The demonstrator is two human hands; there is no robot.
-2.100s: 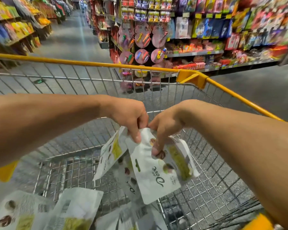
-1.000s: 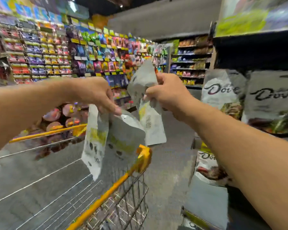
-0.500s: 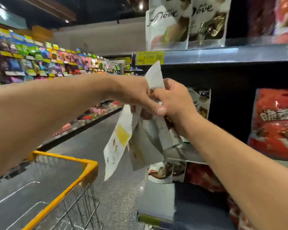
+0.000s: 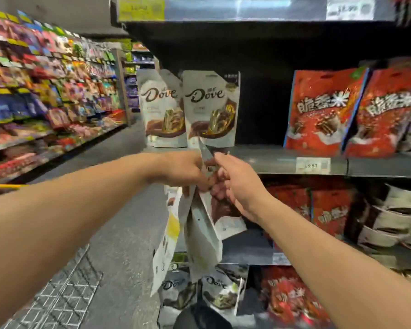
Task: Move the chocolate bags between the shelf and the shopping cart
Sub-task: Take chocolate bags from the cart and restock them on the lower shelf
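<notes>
Both my hands hold white Dove chocolate bags by their top edges, just below the middle shelf point(image 4: 271, 160). My left hand point(image 4: 183, 170) pinches a bag point(image 4: 166, 238) that hangs edge-on. My right hand point(image 4: 237, 184) grips the other bags point(image 4: 204, 238), which dangle beside it. Two more Dove bags point(image 4: 210, 108) stand upright on the shelf right above my hands. The shopping cart point(image 4: 57, 300) shows only as wire mesh at the lower left.
Red snack bags point(image 4: 325, 110) fill the shelf to the right, with more red bags point(image 4: 328, 210) below. Further Dove bags point(image 4: 218, 288) sit on the bottom shelf. An aisle runs left, lined with colourful candy racks point(image 4: 45, 91).
The bags were lifted out of the cart and swung right to the shelf. My hands now sit lower against it, under the two standing Dove bags.
</notes>
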